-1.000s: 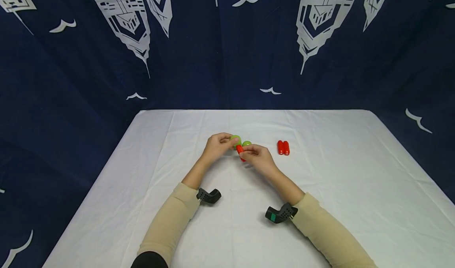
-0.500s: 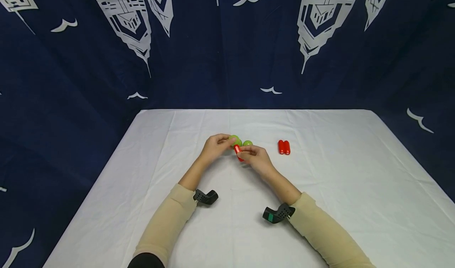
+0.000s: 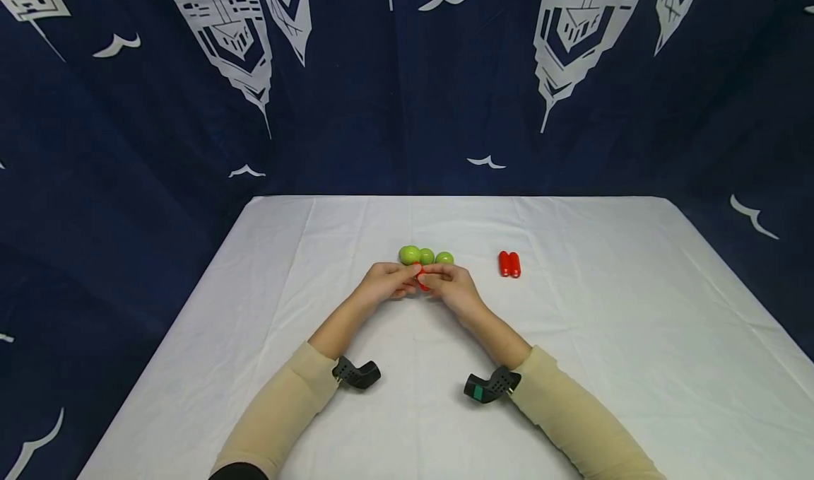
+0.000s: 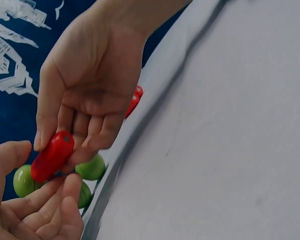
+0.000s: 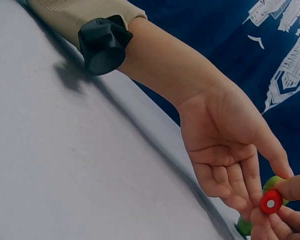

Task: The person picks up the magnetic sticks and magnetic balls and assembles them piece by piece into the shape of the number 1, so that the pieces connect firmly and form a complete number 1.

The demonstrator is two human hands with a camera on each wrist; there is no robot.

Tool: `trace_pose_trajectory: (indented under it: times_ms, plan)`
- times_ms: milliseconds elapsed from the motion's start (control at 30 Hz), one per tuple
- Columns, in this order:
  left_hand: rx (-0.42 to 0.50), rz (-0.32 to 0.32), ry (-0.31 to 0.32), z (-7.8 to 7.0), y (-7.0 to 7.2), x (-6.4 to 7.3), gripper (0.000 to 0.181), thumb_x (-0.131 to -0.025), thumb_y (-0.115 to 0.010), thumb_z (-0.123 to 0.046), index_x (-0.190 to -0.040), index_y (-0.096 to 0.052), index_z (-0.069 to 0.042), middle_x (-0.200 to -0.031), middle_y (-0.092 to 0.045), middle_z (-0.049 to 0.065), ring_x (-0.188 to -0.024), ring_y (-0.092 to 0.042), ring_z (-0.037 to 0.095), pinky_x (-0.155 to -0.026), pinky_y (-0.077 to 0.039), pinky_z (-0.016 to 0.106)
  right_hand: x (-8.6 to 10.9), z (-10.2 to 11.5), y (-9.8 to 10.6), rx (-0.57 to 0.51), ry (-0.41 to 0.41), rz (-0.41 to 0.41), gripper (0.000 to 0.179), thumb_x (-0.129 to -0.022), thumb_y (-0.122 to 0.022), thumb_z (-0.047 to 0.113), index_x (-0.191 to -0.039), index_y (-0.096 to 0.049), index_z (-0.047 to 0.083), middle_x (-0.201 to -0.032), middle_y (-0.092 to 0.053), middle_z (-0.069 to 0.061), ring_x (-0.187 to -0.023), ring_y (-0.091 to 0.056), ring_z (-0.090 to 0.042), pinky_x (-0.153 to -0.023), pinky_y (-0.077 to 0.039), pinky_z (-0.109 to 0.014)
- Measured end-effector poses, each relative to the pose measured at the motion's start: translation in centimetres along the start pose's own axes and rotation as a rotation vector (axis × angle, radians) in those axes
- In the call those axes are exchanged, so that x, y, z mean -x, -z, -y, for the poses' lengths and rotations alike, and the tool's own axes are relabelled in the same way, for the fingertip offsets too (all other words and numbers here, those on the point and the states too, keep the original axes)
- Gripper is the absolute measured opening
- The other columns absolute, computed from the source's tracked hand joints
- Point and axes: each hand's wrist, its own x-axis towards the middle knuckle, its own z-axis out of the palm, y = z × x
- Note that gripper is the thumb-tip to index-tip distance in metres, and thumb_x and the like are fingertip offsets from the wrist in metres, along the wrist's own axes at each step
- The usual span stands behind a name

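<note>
In the head view, my right hand (image 3: 453, 289) pinches a small red cylinder with rounded ends (image 4: 52, 157) between thumb and fingers. My left hand (image 3: 384, 282) is close beside it from the left. In the left wrist view, the left thumb and fingers (image 4: 42, 212) spread around the cylinder's lower end. A gap shows between thumb and cylinder; whether a finger touches it I cannot tell. The cylinder's end, with a pale dot, faces the right wrist view. Just beyond both hands, three green balls (image 3: 426, 256) lie in a row, the leftmost looking larger.
Two more red cylinders (image 3: 509, 264) lie side by side, to the right of the hands. A white cloth (image 3: 572, 367) covers the table, and a dark blue printed curtain (image 3: 407, 98) hangs behind its far edge.
My left hand has left the leftmost green ball and come nearer to me, to the red cylinder. The right hand has shifted slightly left, still pinching the cylinder.
</note>
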Motion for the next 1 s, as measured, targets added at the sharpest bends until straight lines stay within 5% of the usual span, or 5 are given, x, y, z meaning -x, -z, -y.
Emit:
trace_pose_trajectory:
  times_ms: [333,500,1000]
  plan:
    - [0.131,0.018,0.029,0.0,-0.5,1.0,0.032,-0.096,-0.062,-0.021,-0.111,-0.065,0.008,-0.076,-0.067,-0.003,-0.066,-0.062,0.003,-0.061,-0.049,0.015,0.2,0.0,-0.5,0.017,0.009,0.018,0.030,-0.092,-0.065,0.006,-0.117,-0.061,-0.011,-0.099,-0.070,-0.012,-0.078,-0.062,-0.007,-0.071,-0.052,-0.025]
    - [0.121,-0.011,0.005,0.3,-0.5,0.8,0.033,-0.095,-0.064,-0.021,-0.111,-0.065,0.008,-0.076,-0.069,-0.002,-0.068,-0.063,0.004,-0.060,-0.048,0.015,0.2,-0.1,-0.7,0.015,0.001,0.024,0.030,-0.093,-0.066,0.008,-0.116,-0.061,-0.011,-0.096,-0.069,-0.010,-0.077,-0.062,-0.009,-0.072,-0.053,-0.028]
    - [0.169,-0.126,0.070,0.9,1.0,-0.7,0.024,-0.095,-0.062,-0.015,-0.093,-0.068,0.008,-0.067,-0.066,0.002,-0.058,-0.064,0.007,-0.054,-0.051,0.015,0.3,-0.2,-0.3,0.046,-0.019,0.018,0.031,-0.091,-0.066,0.007,-0.115,-0.060,-0.011,-0.088,-0.067,-0.007,-0.074,-0.063,-0.012,-0.069,-0.053,-0.026]
